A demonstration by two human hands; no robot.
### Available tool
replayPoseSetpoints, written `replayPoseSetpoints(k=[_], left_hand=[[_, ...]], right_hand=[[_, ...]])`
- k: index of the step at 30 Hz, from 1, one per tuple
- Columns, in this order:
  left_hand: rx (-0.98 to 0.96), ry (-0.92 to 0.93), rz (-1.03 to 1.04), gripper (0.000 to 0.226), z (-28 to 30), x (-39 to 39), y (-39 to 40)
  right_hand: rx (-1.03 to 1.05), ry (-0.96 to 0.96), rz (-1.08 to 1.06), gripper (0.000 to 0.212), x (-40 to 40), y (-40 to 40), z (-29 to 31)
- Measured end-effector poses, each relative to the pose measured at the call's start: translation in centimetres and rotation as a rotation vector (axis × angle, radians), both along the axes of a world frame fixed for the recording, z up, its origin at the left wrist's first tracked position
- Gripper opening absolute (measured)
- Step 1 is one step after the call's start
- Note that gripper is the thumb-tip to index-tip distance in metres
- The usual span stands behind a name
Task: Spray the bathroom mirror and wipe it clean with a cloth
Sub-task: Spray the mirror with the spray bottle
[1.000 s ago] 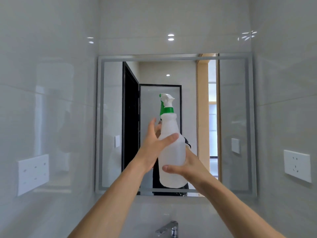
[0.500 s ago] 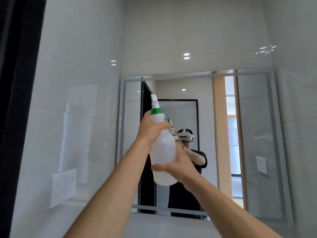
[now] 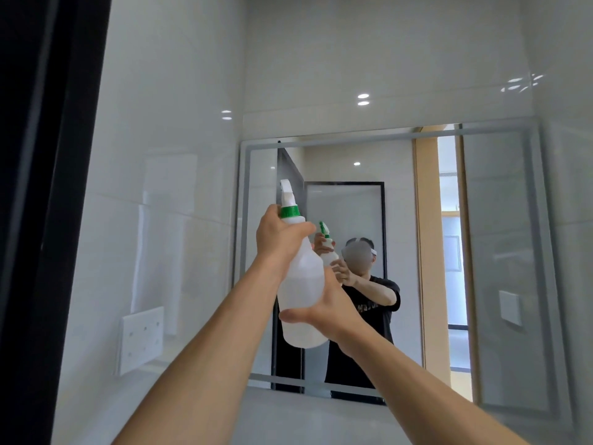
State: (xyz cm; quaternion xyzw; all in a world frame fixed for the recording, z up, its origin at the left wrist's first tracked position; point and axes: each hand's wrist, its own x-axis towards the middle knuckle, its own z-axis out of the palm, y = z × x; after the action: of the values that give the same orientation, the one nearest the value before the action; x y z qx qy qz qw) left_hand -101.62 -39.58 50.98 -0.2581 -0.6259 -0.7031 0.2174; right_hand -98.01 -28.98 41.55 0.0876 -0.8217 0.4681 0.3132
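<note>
Spray bottle (image 3: 300,277), before the mirror's (image 3: 500,252) left half, has tilted left since a second ago, left hand (image 3: 279,242) now clenched round its neck, right hand (image 3: 327,309) cupping its base, so spraying seems imminent; trigger finger hidden.

Only lettering seen: pale print across the chest of the black T-shirt (image 3: 369,308) reflected in the mirror (image 3: 494,252). Small, blurred, reversed, partly hidden behind the forearm; not readable. Spray bottle (image 3: 300,284) shows no label. White wall plate (image 3: 141,340), left, carries no readable marks.
</note>
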Motion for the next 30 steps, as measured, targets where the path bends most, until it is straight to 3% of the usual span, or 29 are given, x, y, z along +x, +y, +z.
replayPoseSetpoints(k=[17, 26, 30], left_hand=[[0.007, 0.036, -0.276, 0.030, 0.2, 1.2, 3.9], [-0.081, 0.083, -0.395, 0.041, 0.7, 2.8, 7.8], [-0.102, 0.107, -0.428, 0.035, 1.0, 4.2, 9.7]], right_hand=[[-0.036, 0.126, -0.191, 0.085, 2.0, 2.2, -1.1], [-0.058, 0.105, -0.318, 0.084, 4.5, 5.0, -0.7], [-0.079, 0.098, -0.394, 0.086, 5.7, 6.7, -0.6]])
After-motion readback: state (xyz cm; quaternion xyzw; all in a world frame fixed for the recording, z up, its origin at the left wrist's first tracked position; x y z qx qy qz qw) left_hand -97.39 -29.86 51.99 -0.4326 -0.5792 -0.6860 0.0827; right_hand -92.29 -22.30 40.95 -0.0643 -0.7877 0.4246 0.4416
